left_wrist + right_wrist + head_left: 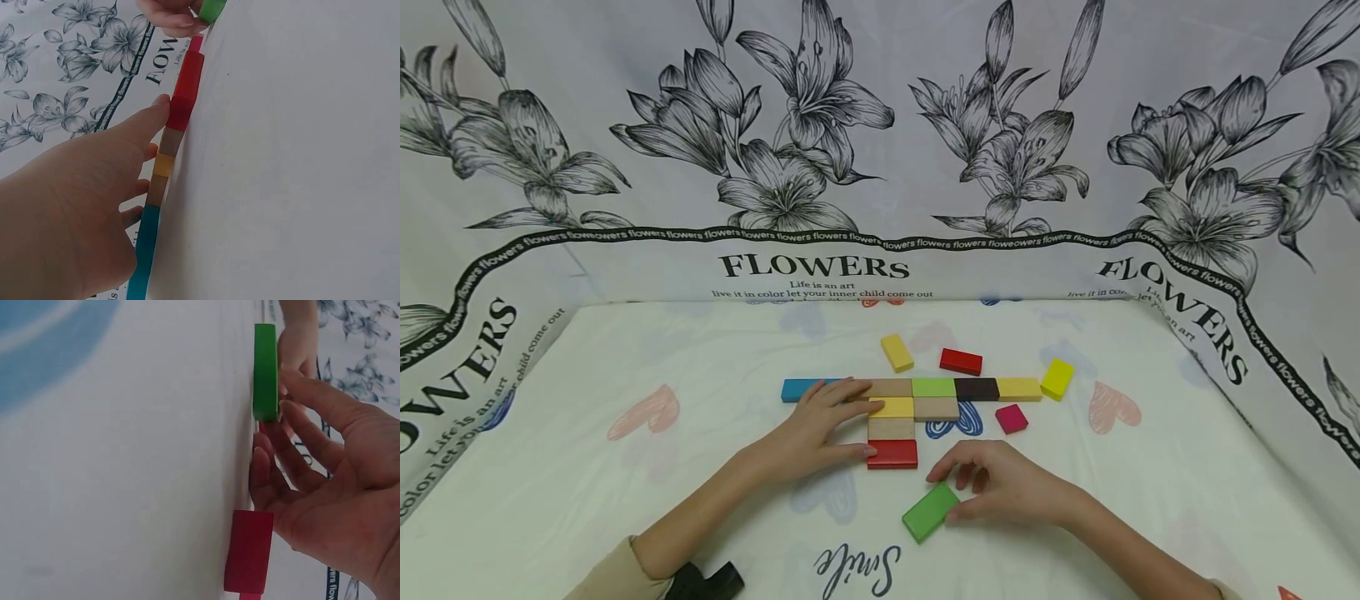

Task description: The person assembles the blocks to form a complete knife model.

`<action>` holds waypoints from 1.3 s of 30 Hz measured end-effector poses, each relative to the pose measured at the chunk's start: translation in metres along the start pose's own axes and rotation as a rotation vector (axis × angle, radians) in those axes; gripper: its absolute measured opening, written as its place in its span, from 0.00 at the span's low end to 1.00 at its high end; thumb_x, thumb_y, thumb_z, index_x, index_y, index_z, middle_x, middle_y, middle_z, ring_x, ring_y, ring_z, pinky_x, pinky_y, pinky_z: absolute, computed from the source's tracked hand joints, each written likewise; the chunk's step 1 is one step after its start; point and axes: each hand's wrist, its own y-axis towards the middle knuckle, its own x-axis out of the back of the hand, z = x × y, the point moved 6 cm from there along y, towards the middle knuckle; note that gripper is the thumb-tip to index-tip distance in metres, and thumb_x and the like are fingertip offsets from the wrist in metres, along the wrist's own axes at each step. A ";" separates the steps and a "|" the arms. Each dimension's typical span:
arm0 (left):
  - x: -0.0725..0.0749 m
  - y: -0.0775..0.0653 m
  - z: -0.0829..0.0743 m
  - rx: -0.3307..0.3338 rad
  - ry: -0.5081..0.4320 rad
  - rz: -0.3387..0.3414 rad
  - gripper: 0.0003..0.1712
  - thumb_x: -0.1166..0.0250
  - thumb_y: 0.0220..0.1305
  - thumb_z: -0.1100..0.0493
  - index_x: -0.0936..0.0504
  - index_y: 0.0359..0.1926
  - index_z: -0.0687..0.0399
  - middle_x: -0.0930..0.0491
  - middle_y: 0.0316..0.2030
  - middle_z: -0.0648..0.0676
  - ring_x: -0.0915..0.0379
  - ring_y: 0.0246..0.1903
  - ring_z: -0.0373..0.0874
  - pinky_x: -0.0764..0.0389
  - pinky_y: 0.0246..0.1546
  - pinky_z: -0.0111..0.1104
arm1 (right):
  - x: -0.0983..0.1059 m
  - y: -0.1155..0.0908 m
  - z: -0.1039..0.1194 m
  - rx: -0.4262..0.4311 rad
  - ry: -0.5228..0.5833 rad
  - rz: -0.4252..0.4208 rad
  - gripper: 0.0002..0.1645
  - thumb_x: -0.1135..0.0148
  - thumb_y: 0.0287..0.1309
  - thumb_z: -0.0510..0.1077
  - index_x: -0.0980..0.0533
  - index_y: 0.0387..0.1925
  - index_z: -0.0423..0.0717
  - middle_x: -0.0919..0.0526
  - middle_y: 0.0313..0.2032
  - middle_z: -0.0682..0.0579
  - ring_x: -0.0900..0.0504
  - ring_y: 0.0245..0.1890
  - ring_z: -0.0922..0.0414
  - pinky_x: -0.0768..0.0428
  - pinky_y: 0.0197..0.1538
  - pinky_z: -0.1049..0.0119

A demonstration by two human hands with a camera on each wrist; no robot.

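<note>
In the head view, a T-like arrangement of wooden blocks lies flat on the cloth. Its top row runs from a blue block (799, 390) past tan, light green (933, 387) and dark brown (977, 389) to yellow. Over its left part rests my left hand (816, 429), fingers extended onto the blocks and thumb touching the red block (892, 454) at the stem's lower end. My right hand (1011, 483) pinches one end of a green block (930, 512) between thumb and fingers, below and right of the red one. The right wrist view shows this green block (265, 372) at the fingertips.
Loose blocks lie around the arrangement: yellow (897, 353) and red (961, 361) behind it, bright yellow (1057, 379) at its right end, crimson (1011, 418) below that. A flower-printed curtain (820, 183) stands behind the heart-patterned cloth (722, 350).
</note>
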 end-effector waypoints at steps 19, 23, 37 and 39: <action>-0.001 0.000 0.000 0.005 -0.011 0.013 0.36 0.32 0.71 0.39 0.25 0.75 0.43 0.38 0.80 0.54 0.50 0.81 0.60 0.57 0.78 0.66 | 0.007 0.000 -0.003 0.067 -0.104 -0.031 0.18 0.19 0.57 0.47 0.12 0.50 0.54 0.16 0.41 0.61 0.22 0.37 0.59 0.21 0.38 0.71; 0.000 0.000 -0.001 0.000 -0.011 0.011 0.36 0.31 0.71 0.39 0.25 0.75 0.43 0.38 0.79 0.54 0.50 0.81 0.60 0.57 0.79 0.66 | 0.018 -0.002 -0.001 0.058 -0.146 -0.091 0.20 0.19 0.57 0.47 0.13 0.51 0.51 0.14 0.43 0.61 0.22 0.38 0.61 0.20 0.38 0.71; 0.001 0.000 -0.001 -0.002 -0.019 0.002 0.36 0.30 0.70 0.41 0.24 0.74 0.44 0.37 0.79 0.55 0.49 0.80 0.62 0.57 0.78 0.67 | 0.042 0.005 -0.003 0.044 -0.200 -0.306 0.22 0.19 0.56 0.43 0.14 0.52 0.42 0.14 0.44 0.52 0.24 0.31 0.61 0.22 0.31 0.70; 0.001 0.000 -0.001 -0.006 -0.018 0.001 0.36 0.30 0.70 0.41 0.24 0.74 0.44 0.37 0.79 0.55 0.49 0.80 0.62 0.56 0.78 0.67 | 0.042 0.007 -0.004 0.028 -0.214 -0.327 0.22 0.19 0.56 0.42 0.14 0.52 0.43 0.14 0.45 0.51 0.24 0.30 0.60 0.23 0.30 0.70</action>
